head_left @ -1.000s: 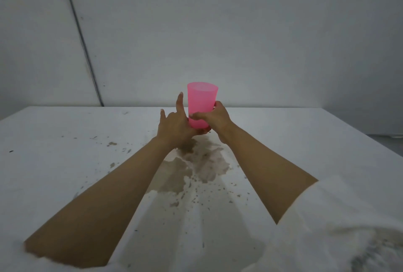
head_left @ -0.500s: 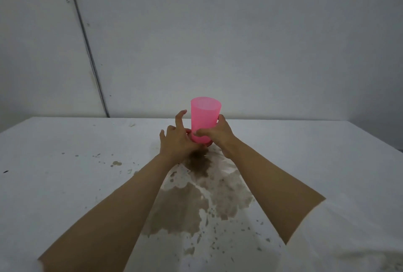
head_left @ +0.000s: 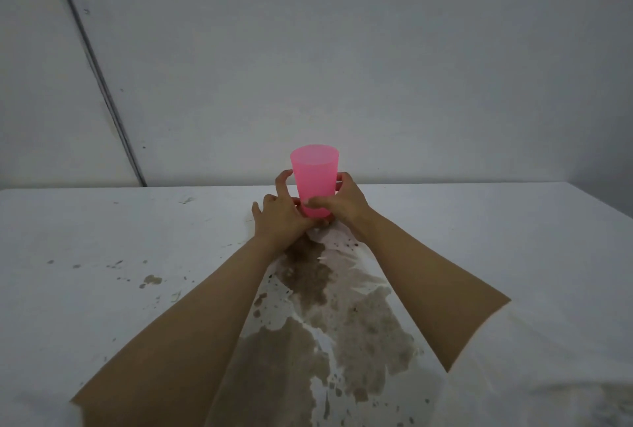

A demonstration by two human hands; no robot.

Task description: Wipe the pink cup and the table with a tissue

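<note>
Upright pink cup (head_left: 315, 173) at the far middle of the desk (head_left: 102, 238), base hidden behind both grips. Right grip (head_left: 346, 204) clamped on its lower right, thumb across the near face. Left grip (head_left: 277, 217) curled round the lower left, forefinger up the side. Brown spill (head_left: 308, 276) on the desk just near of the cup, between the forearms; small splashes (head_left: 150, 279) to the left.

I am looking into a bare indoor room; its kind is not showing. Blank grey walls (head_left: 376, 50) are backing a white table (head_left: 102, 221), which is carrying a brown spill (head_left: 308, 276).
</note>
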